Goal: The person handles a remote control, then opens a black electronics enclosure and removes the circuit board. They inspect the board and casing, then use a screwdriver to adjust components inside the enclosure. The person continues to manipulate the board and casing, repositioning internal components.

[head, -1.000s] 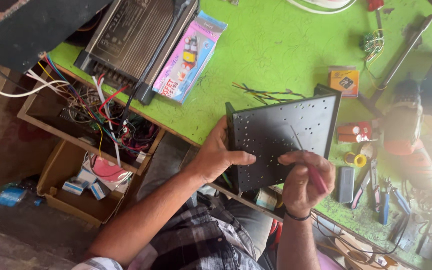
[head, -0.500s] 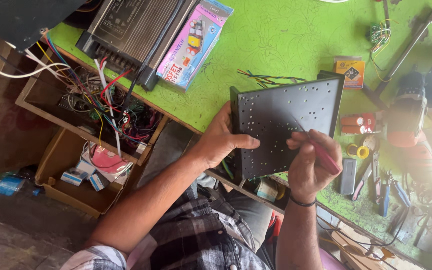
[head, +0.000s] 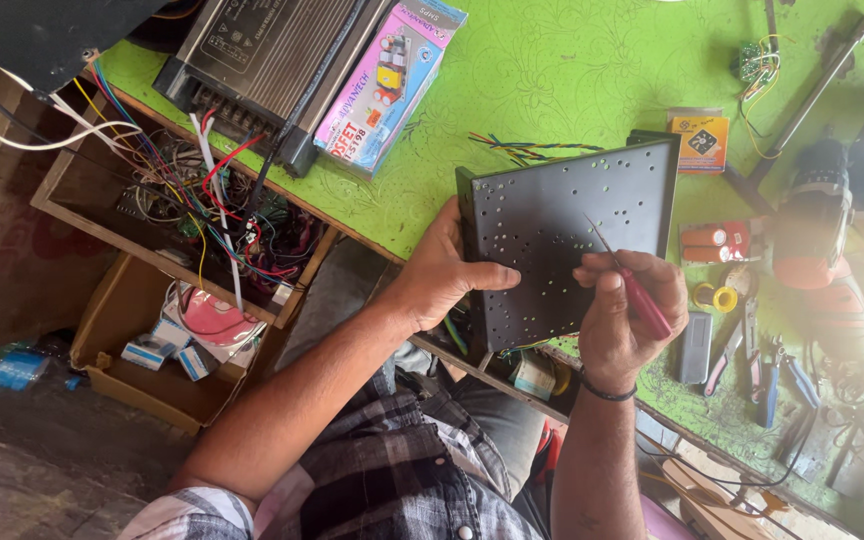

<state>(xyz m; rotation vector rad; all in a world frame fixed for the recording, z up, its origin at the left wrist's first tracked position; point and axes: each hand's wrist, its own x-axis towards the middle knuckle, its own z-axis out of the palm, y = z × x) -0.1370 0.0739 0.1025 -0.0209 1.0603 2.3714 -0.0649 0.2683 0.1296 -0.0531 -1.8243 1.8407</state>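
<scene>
Since the frame 0.5 s ago, we see little change: our left hand [head: 442, 275] still clamps the near-left edge of the black perforated metal cover [head: 572, 235], thumb lying across its face, and our right hand [head: 627, 315] has kept the red-handled screwdriver [head: 632, 290] pinched in closed fingers, its thin shaft angled up onto the panel's dotted surface. We hold the cover tilted at the front edge of the green table [head: 552, 70], partly over the edge toward our lap.

Beside the cover's right edge lie 2 orange cylinders in a red holder [head: 717, 240], and just above them sits a small orange box [head: 700, 140]. A loose bundle of coloured wires [head: 522, 150] pokes out past the cover's upper-left corner. Farther left rest a pink-and-blue retail box [head: 387, 75] and a grey finned power supply [head: 262, 60] (both well apart from our hands). At the right we see a blurred orange-and-black drill [head: 817, 250] and several pliers [head: 752, 350].
</scene>
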